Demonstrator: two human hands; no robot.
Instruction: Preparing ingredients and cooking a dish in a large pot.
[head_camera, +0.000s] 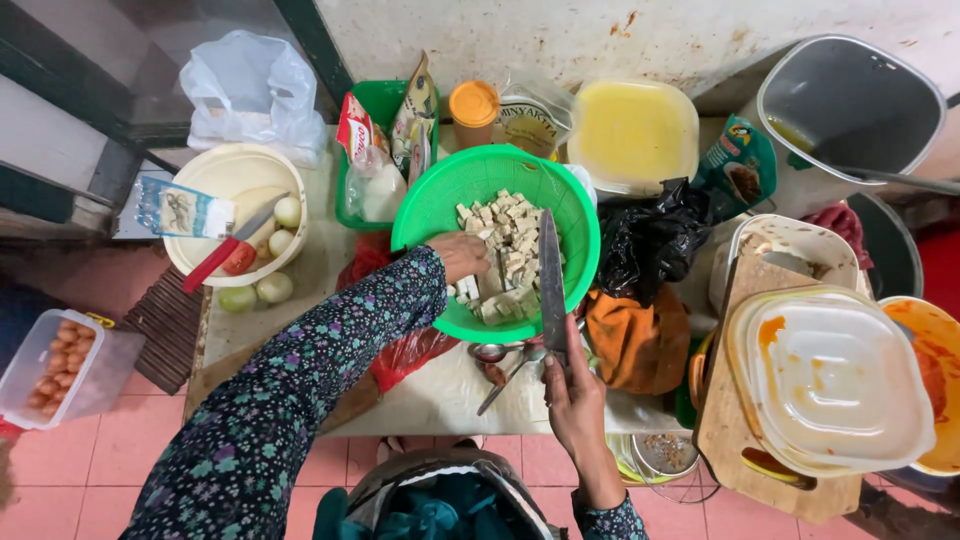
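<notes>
A green plastic colander (440, 195) sits in the middle of a crowded table and holds several pale tofu cubes (510, 245). My left hand (460, 255), in a dark floral sleeve, reaches into the colander and rests on the cubes at its left side. My right hand (575, 400) grips the handle of a long kitchen knife (551, 275), whose blade lies over the colander's right half, pointing away from me.
A cream bowl (215, 175) with onions and a red-handled knife stands at left. A yellow lidded tub (632, 132), a grey bucket (850, 95), a black bag (650, 235) and stacked stained containers (835, 385) are at right. An egg box (60, 365) is on the floor.
</notes>
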